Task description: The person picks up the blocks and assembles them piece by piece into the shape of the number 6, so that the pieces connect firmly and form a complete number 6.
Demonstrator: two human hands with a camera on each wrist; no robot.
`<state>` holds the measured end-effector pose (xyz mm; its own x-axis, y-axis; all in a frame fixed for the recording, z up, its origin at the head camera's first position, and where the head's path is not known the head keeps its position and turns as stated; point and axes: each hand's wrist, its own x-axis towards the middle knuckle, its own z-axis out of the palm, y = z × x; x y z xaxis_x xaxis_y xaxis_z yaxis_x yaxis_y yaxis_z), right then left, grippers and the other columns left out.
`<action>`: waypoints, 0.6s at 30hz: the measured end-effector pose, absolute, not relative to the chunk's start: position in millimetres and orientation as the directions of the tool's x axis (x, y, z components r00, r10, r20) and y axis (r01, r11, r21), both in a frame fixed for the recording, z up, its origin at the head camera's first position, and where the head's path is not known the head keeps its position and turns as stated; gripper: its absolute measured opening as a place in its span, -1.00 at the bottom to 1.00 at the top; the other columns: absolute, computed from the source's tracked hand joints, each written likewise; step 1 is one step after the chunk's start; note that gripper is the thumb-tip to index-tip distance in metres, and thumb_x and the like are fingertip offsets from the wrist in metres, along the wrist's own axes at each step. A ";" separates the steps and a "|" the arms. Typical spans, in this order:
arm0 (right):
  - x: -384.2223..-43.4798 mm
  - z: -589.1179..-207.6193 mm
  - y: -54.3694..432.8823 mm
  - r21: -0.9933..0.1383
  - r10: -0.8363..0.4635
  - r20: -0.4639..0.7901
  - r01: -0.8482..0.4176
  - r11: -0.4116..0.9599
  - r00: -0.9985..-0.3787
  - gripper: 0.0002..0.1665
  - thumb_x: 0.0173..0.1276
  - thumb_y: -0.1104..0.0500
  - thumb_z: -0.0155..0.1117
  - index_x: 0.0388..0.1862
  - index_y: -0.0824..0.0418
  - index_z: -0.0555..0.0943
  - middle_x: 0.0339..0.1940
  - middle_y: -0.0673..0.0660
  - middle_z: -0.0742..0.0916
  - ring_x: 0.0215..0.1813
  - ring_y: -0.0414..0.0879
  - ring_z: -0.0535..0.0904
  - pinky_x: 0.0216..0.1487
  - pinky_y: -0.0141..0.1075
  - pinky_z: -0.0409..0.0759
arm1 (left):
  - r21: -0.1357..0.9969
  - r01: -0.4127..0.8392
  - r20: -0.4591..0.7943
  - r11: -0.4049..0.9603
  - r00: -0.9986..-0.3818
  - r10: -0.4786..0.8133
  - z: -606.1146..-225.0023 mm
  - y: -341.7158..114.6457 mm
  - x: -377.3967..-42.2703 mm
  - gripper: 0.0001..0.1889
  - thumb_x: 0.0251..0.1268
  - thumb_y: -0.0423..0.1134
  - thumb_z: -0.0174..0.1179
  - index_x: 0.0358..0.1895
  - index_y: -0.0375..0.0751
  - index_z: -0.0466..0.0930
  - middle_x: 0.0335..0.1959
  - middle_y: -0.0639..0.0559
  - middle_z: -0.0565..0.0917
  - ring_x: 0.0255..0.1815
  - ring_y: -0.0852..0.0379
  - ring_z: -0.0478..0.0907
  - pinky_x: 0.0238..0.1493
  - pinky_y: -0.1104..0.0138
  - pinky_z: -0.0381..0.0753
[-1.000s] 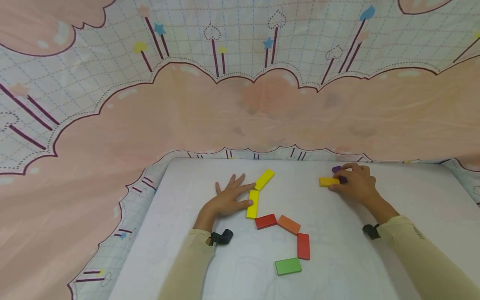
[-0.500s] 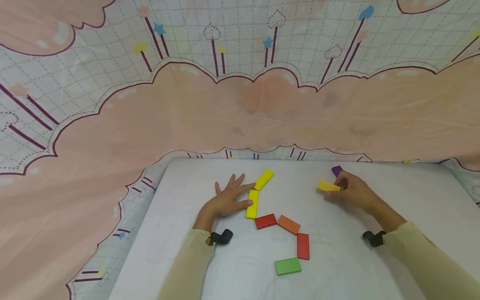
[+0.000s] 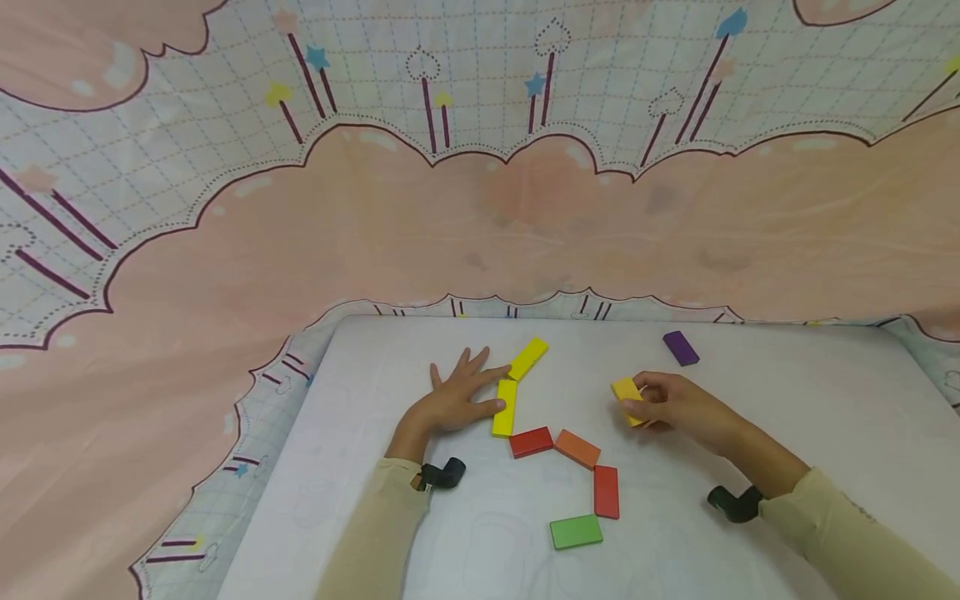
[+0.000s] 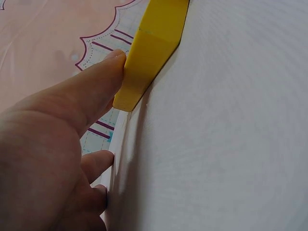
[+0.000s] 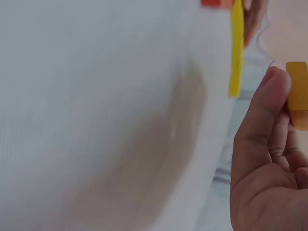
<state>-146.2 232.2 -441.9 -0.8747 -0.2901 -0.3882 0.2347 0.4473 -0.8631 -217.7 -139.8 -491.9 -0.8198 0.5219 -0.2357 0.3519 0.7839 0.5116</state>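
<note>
My left hand (image 3: 450, 402) rests on the white table with fingers spread. Its thumb touches one bright yellow block (image 3: 506, 418) and its index fingertip lies at the near end of another yellow block (image 3: 531, 357). In the left wrist view a fingertip sits against the side of a yellow block (image 4: 151, 53). Between thumb and fingers my right hand (image 3: 678, 402) pinches a deeper yellow block (image 3: 626, 390), tilted, right of the two others. The right wrist view shows the thumb against this held block (image 5: 297, 86); its far side runs out of frame.
A bent line continues from the yellow blocks: a red block (image 3: 532, 442), an orange block (image 3: 577, 449), a second red block (image 3: 607, 492) and a green block (image 3: 576, 532). A purple block (image 3: 681, 348) lies near the far edge. Patterned cloth (image 3: 480, 225) hangs behind the table (image 3: 337, 533).
My right hand has lifted the deeper yellow block away from beside the purple one and carried it left and nearer, turning it. The purple block is now uncovered. My left hand stays put.
</note>
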 end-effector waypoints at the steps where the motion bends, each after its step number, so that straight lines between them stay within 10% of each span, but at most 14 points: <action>1: -144.5 -440.9 228.3 -0.861 -0.294 -0.387 0.230 0.453 -0.874 -0.54 0.43 0.02 0.37 0.10 0.27 0.49 -0.09 0.18 0.58 -0.09 0.00 0.64 -0.06 -0.28 0.74 | 0.512 0.351 -0.237 0.784 -0.820 0.521 -491.9 -139.7 -217.7 -0.34 0.43 0.23 0.14 0.56 0.46 0.21 0.73 0.08 -0.14 0.73 -0.11 -0.45 0.42 -0.45 -0.66; 18: -125.4 -431.3 177.7 -0.894 -0.479 -0.421 0.263 0.364 -0.770 -0.30 0.36 0.11 0.42 0.43 0.20 0.42 -0.04 0.16 0.73 0.00 0.02 0.69 0.12 -0.17 0.72 | 0.513 0.336 -0.238 0.790 -0.829 0.507 -487.3 -135.4 -217.3 -0.34 0.43 0.23 0.14 0.56 0.43 0.23 0.73 0.07 -0.13 0.73 -0.11 -0.45 0.43 -0.45 -0.65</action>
<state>-125.4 177.7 -431.3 -0.7703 -0.4788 -0.4212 0.2626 0.3637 -0.8937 -217.3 -135.4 -487.3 -0.8287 0.5066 -0.2378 0.3359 0.7901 0.5128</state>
